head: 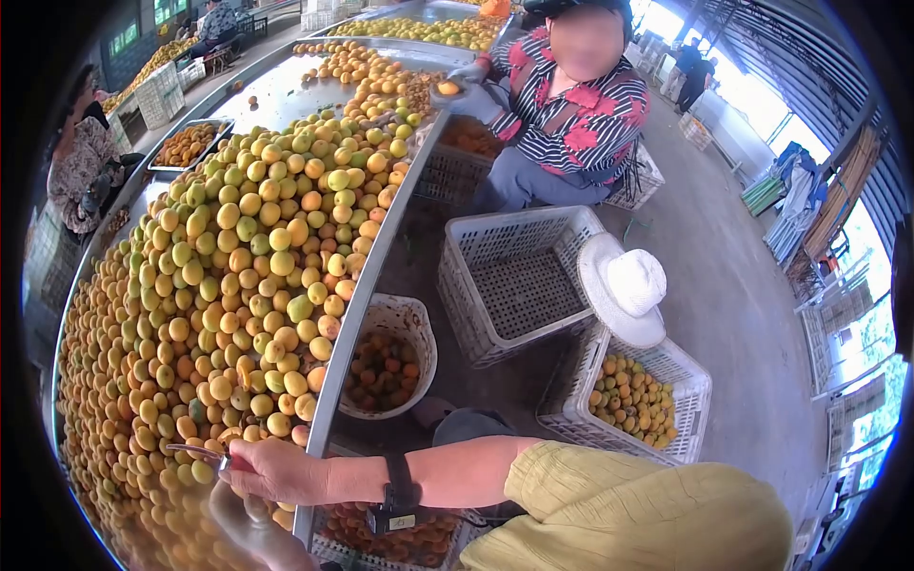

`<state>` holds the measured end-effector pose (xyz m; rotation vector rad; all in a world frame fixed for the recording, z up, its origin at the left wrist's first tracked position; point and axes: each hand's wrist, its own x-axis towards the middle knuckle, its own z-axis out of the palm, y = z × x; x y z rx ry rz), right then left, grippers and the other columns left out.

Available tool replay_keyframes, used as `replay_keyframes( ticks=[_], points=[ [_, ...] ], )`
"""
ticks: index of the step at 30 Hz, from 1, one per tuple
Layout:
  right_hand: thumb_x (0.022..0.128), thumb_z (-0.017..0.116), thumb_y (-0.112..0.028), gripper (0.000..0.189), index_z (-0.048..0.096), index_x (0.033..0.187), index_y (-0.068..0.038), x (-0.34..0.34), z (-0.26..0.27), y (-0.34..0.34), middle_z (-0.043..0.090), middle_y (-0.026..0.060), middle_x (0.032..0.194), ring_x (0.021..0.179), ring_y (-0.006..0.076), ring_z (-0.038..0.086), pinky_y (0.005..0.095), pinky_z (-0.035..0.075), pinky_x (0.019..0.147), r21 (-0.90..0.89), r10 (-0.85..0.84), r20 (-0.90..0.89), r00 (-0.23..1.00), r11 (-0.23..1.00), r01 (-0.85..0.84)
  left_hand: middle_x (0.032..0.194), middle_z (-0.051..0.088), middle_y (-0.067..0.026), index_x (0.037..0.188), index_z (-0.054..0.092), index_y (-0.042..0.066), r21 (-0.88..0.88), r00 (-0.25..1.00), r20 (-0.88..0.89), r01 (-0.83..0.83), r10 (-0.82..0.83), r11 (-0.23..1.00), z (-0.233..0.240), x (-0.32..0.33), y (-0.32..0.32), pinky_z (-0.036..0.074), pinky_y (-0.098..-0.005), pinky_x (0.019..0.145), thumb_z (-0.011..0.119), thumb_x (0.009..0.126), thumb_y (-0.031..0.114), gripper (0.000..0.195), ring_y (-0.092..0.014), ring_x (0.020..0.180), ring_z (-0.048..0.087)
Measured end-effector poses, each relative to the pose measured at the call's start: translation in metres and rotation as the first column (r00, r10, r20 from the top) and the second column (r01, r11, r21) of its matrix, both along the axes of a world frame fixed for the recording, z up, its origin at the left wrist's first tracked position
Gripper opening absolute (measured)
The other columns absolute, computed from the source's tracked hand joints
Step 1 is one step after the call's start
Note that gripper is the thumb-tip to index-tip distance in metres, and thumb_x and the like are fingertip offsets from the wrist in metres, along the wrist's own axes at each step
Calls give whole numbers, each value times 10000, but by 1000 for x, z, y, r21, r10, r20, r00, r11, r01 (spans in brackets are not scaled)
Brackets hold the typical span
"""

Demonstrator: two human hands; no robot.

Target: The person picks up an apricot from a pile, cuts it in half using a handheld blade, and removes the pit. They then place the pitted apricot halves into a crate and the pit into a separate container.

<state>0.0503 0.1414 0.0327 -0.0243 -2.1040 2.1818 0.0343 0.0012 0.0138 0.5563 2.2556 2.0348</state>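
My right hand (275,471) is closed around the red handle (241,464) of a small knife. The knife's thin curved blade (194,450) points left over heaped apricots (235,285) on a metal-edged sorting table (365,285). My left hand (250,524), blurred by motion, lies just below the right one at the table's edge. Whether anything sits in its fingers cannot be made out. Yellow, orange and greenish fruit surrounds both hands. One cut apricot (230,434) shows near the blade.
Beside the table stand a white bucket (432,335) of fruit, an empty plastic crate (457,285) and another crate (692,371) with apricots and a white hat (632,285). A gloved co-worker (571,121) sits across, holding fruit. A tray (163,168) holds cut fruit.
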Motion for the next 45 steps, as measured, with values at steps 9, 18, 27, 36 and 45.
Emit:
replay_keyframes(
  ticks=[9, 18, 27, 36, 45],
  points=[
    [887, 569, -382, 378, 560, 950, -9, -14, -27, 3, 590, 39, 740, 672, 99, 546, 265, 455, 615, -293, 42, 66, 997, 956, -21, 1049, 545, -77, 1133, 500, -24, -263, 987, -141, -109, 74, 959, 9, -3, 15, 424, -276, 887, 588, 929, 213, 325, -161, 968, 527],
    [864, 613, -327, 317, 508, 820, -30, -6, -17, -24, 573, 159, 627, 573, 307, 592, 383, 438, 538, 74, -237, -107, 966, 967, 245, 912, 559, -73, 996, 570, -22, -63, 927, 197, -314, 320, 947, 23, -4, 21, 428, -285, 803, 330, 1008, 406, 491, -154, 863, 516],
    [927, 544, -368, 334, 581, 936, -36, -21, -37, -29, 560, -26, 738, 728, 33, 505, 214, 428, 630, -332, -126, 26, 992, 934, 128, 753, 529, -6, 862, 551, 10, 205, 927, 70, -376, 370, 904, 17, -20, 50, 443, -214, 582, 539, 959, 213, 225, -87, 636, 478],
    [912, 543, -423, 365, 573, 909, -59, -26, -21, -6, 557, -3, 661, 582, 90, 528, 264, 413, 503, -513, -150, 186, 971, 828, 226, 750, 485, -14, 807, 518, -8, -24, 973, -92, -214, 211, 977, 28, -38, 70, 405, -230, 608, 500, 950, 75, 166, -104, 681, 463],
    [867, 607, -428, 407, 515, 786, -40, -17, 4, 31, 549, 130, 614, 558, 281, 546, 384, 417, 539, 13, -356, -203, 912, 931, 366, 912, 530, -26, 967, 527, 63, 218, 936, 342, -167, 85, 962, 46, -15, 87, 440, -275, 767, 429, 946, 529, 476, -127, 839, 506]
  ],
)
